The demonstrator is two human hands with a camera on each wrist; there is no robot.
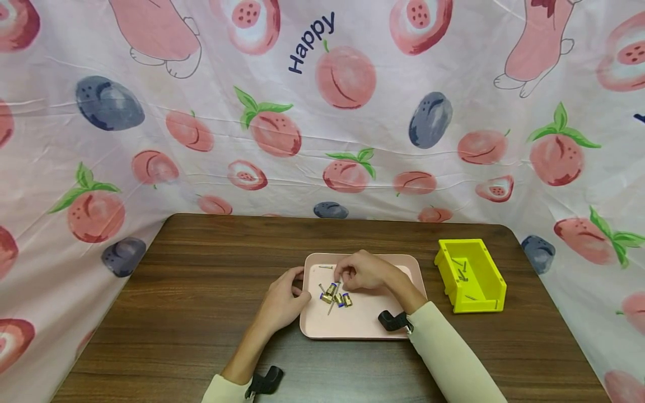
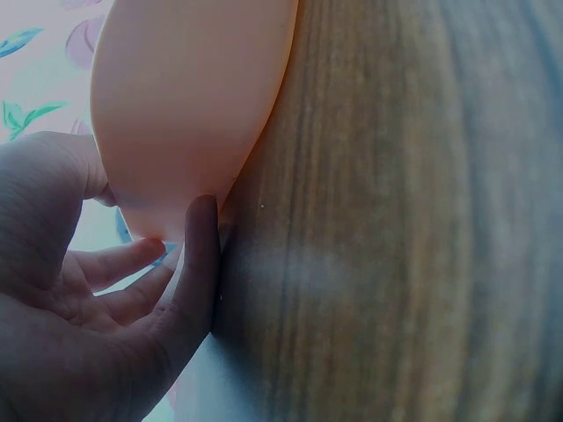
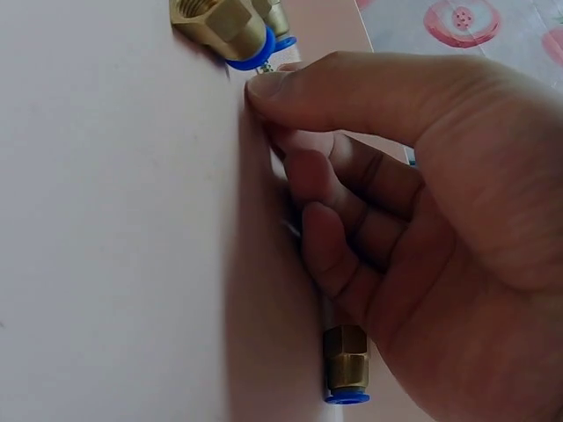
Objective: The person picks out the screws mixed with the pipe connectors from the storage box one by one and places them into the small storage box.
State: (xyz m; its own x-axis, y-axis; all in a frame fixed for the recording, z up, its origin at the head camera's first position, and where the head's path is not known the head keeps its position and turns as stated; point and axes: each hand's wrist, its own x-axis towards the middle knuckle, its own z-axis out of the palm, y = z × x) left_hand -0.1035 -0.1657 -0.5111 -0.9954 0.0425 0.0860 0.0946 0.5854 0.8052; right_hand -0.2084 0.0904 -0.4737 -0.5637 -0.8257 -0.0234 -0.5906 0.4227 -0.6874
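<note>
A shallow pink tray point(image 1: 347, 326) lies on the table, and my left hand point(image 1: 284, 300) grips its left edge. In the left wrist view the thumb is at the rim while the fingers point(image 2: 204, 255) lie against the outer wall point(image 2: 189, 132). Over the tray, my right hand point(image 1: 367, 271) pinches a small screw point(image 3: 266, 68), mostly hidden behind the thumb and fingertips. Several brass push-in fittings point(image 1: 346, 300) with blue collars lie in a loose pile just below that hand, mixed with thin screws point(image 1: 330, 308). Another screw point(image 1: 326, 267) lies apart near the tray's back edge.
To the right of the tray stands a yellow plastic bin point(image 1: 480, 306) with several screws point(image 1: 462, 275) inside. A brown wood-grain table point(image 1: 211, 268) carries everything. Behind it hangs a fruit-printed cloth point(image 1: 373, 129), also along both sides.
</note>
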